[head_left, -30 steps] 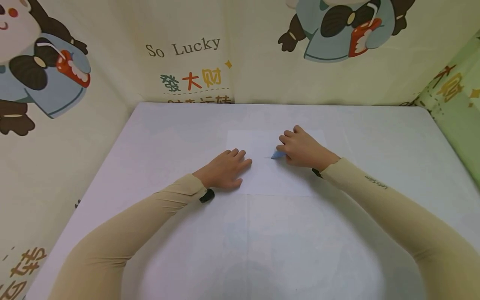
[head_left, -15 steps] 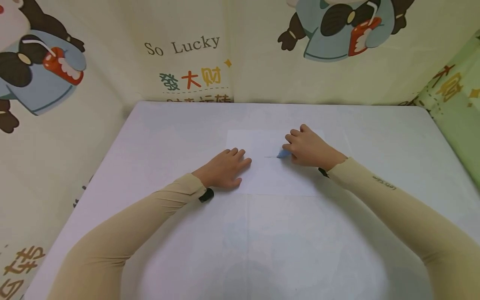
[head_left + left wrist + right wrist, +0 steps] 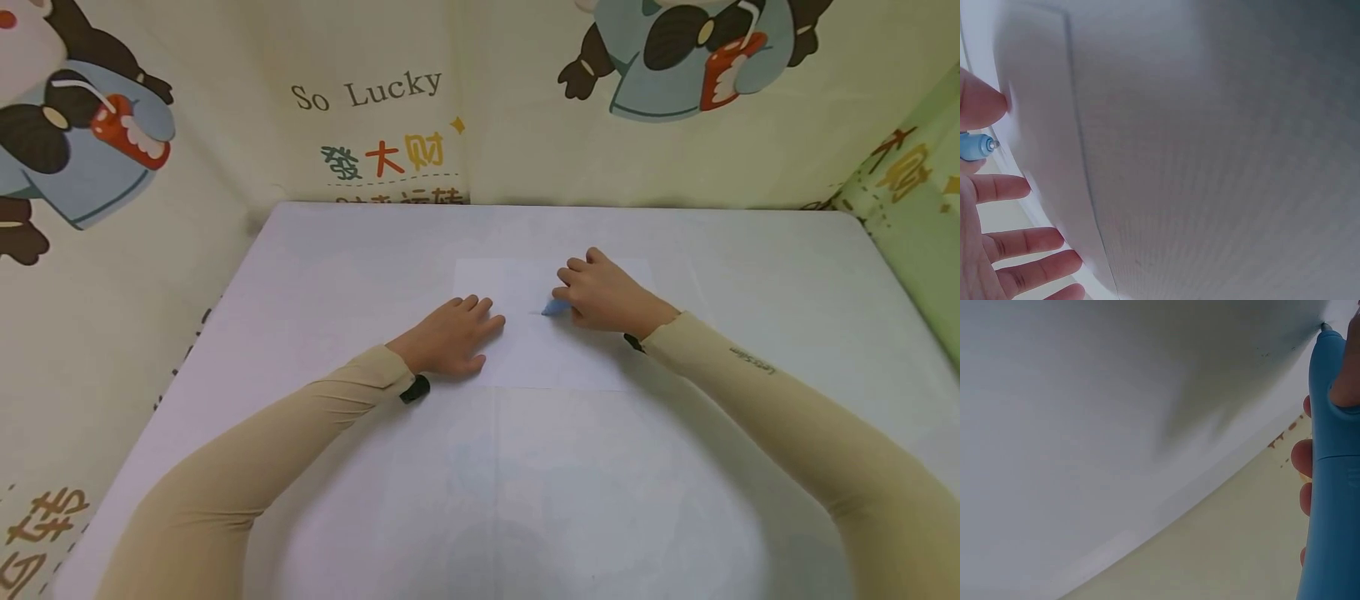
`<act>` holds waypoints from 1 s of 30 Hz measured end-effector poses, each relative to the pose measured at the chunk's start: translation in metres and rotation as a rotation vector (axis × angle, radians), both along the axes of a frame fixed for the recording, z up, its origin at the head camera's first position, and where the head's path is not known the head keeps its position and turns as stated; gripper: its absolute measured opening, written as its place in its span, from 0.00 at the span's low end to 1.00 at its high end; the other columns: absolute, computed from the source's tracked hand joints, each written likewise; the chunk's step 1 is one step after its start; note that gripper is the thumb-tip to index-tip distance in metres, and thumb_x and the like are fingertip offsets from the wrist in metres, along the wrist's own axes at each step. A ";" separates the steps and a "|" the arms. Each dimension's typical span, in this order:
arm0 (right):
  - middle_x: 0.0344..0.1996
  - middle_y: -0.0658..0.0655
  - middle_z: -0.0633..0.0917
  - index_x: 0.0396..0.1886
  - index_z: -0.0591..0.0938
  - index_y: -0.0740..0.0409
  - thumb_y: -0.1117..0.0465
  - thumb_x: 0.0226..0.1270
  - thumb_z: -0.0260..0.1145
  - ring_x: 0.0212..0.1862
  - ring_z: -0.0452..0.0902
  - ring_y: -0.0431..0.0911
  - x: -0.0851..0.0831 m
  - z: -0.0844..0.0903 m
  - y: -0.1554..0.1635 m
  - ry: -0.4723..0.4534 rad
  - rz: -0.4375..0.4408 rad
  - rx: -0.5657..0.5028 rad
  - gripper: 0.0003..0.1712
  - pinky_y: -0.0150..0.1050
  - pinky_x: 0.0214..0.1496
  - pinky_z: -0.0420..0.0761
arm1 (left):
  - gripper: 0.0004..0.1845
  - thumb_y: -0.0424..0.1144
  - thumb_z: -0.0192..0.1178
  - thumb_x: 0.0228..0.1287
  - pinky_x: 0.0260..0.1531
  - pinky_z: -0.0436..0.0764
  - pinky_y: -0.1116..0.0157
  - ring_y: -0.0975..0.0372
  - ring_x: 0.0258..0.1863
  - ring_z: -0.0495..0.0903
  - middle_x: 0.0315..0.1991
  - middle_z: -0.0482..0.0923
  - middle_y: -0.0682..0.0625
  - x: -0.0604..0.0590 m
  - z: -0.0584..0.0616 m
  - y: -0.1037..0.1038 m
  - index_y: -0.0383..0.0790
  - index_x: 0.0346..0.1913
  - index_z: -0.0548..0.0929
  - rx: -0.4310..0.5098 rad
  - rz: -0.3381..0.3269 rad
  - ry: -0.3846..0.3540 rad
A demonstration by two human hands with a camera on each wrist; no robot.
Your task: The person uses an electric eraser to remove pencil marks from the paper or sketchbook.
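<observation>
Blue pen, apparently on paper

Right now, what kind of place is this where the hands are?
Probably a small drawing corner at home or in a playroom: a white table with a paper sheet on it, a blue pen held in the right hand, and cartoon cloth hung all around.

"So Lucky" on the backdrop cloth, "发大财" beneath it
</observation>
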State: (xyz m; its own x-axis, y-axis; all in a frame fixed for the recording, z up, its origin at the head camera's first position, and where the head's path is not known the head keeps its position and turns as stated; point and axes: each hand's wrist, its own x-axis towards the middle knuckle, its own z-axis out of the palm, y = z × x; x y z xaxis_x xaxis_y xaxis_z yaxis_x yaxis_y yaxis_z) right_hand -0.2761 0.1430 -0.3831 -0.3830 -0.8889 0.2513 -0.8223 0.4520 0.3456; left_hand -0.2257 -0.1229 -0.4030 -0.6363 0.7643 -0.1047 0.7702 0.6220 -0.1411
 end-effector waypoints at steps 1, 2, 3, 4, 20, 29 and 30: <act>0.19 0.55 0.74 0.22 0.79 0.57 0.69 0.44 0.62 0.26 0.66 0.49 0.000 0.000 -0.001 -0.001 -0.003 0.004 0.04 0.42 0.32 0.63 | 0.26 0.50 0.52 0.60 0.49 0.74 0.56 0.52 0.48 0.72 0.55 0.70 0.42 0.000 0.000 0.000 0.43 0.60 0.67 0.002 -0.002 0.003; 0.19 0.55 0.74 0.22 0.80 0.57 0.69 0.44 0.62 0.26 0.66 0.49 0.000 0.000 -0.001 0.000 -0.006 0.008 0.04 0.42 0.32 0.63 | 0.26 0.50 0.52 0.60 0.49 0.74 0.56 0.52 0.48 0.72 0.55 0.69 0.42 0.000 0.000 0.000 0.42 0.60 0.67 0.001 -0.003 0.005; 0.19 0.55 0.74 0.22 0.80 0.57 0.69 0.43 0.62 0.26 0.66 0.49 0.000 0.000 -0.001 -0.001 -0.008 0.010 0.04 0.42 0.33 0.63 | 0.26 0.50 0.52 0.60 0.49 0.74 0.56 0.52 0.48 0.72 0.55 0.69 0.42 0.000 0.000 0.000 0.42 0.60 0.67 0.000 -0.004 0.007; 0.19 0.55 0.74 0.22 0.80 0.57 0.69 0.43 0.62 0.26 0.65 0.49 0.000 0.000 -0.001 -0.002 -0.008 0.009 0.04 0.42 0.33 0.63 | 0.26 0.50 0.52 0.60 0.49 0.74 0.56 0.52 0.48 0.72 0.55 0.70 0.42 0.000 0.000 0.001 0.42 0.60 0.67 0.000 -0.004 0.007; 0.16 0.54 0.70 0.19 0.77 0.57 0.71 0.40 0.61 0.23 0.60 0.47 -0.002 -0.004 0.013 0.020 0.022 -0.035 0.06 0.41 0.32 0.60 | 0.26 0.49 0.52 0.59 0.48 0.74 0.57 0.53 0.47 0.72 0.53 0.70 0.43 -0.001 -0.002 -0.002 0.43 0.59 0.68 0.012 0.002 0.001; 0.17 0.55 0.72 0.20 0.78 0.57 0.69 0.41 0.63 0.24 0.64 0.48 -0.002 -0.005 0.005 0.020 0.019 -0.022 0.05 0.42 0.32 0.63 | 0.26 0.49 0.51 0.59 0.47 0.74 0.56 0.53 0.47 0.71 0.53 0.70 0.42 -0.001 -0.004 -0.001 0.43 0.59 0.68 0.019 -0.006 0.001; 0.17 0.55 0.72 0.20 0.78 0.57 0.69 0.41 0.63 0.24 0.64 0.48 -0.002 -0.005 0.005 0.019 0.017 -0.020 0.05 0.42 0.32 0.63 | 0.26 0.49 0.51 0.59 0.47 0.74 0.56 0.53 0.46 0.71 0.53 0.70 0.42 -0.001 -0.004 -0.001 0.42 0.59 0.67 0.019 -0.008 0.002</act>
